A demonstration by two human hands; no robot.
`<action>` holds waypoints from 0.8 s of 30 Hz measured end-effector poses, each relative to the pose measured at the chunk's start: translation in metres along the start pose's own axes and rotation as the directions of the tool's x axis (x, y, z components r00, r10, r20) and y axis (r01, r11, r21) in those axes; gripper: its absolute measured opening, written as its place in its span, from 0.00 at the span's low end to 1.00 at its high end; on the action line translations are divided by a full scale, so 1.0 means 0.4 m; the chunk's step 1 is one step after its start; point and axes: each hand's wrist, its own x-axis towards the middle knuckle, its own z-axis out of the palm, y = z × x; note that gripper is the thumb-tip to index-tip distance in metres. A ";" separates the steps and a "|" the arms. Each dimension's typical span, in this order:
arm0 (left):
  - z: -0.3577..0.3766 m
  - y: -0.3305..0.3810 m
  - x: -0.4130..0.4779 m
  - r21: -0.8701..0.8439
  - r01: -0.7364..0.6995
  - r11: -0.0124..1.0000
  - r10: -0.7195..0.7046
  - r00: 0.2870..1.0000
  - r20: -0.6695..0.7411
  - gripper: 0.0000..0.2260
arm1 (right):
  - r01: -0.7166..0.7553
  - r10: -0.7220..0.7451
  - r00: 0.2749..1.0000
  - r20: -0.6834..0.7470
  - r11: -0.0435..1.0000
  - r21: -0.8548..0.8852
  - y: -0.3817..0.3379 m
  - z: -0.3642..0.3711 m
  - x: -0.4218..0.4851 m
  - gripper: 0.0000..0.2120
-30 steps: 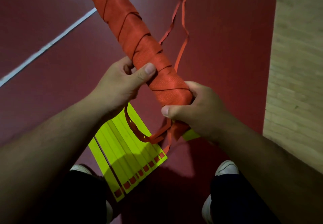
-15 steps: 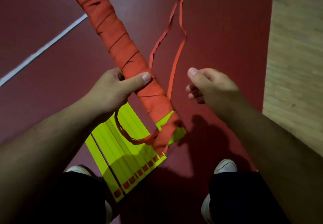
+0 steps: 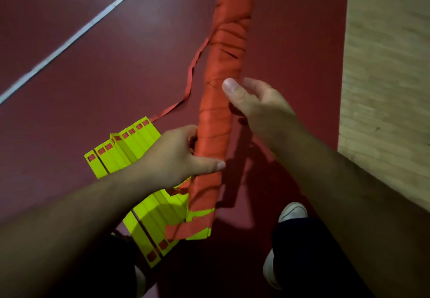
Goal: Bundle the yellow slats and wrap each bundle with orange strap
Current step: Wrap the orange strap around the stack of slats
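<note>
The wrapped bundle [image 3: 220, 121] is running near to far down the middle, the left hand [image 3: 174, 158] gripping its left side low and the right hand [image 3: 258, 109] touching its right side higher. Loose slats [image 3: 139, 144] are lying on the floor [image 3: 93, 76] beneath, to its left.

Matt cloth orange strap [image 3: 216, 121]; smooth plastic yellow slats [image 3: 130, 148]; matt floor [image 3: 93, 88]

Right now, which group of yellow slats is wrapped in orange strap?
The long bundle gripped by the left hand; only its near end shows yellow. The other slats lie bare and fanned out on the floor.
</note>
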 end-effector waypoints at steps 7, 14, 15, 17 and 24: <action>0.074 0.020 -0.023 0.143 -0.102 0.984 0.090 0.992 0.092 0.16 | -0.070 0.140 0.949 -0.282 0.967 0.245 0.034 0.031 -0.002 0.26; 0.063 -0.008 -0.021 -0.056 -0.053 0.997 0.061 0.985 0.162 0.25 | 0.060 0.069 0.910 -0.410 0.954 0.295 0.026 0.008 0.018 0.10; 0.054 -0.012 -0.018 -0.071 -0.043 0.997 0.056 0.980 0.189 0.25 | 0.076 0.053 0.912 -0.407 0.952 0.296 0.023 0.004 0.017 0.11; 0.038 -0.016 -0.013 -0.106 -0.051 0.993 0.079 0.957 0.281 0.26 | 0.071 0.065 0.922 -0.381 0.940 0.332 0.017 0.002 0.013 0.11; 0.012 0.008 -0.023 -0.309 -0.016 0.951 0.193 0.812 0.551 0.34 | -0.028 0.136 0.977 -0.162 0.844 0.536 -0.009 0.006 -0.006 0.07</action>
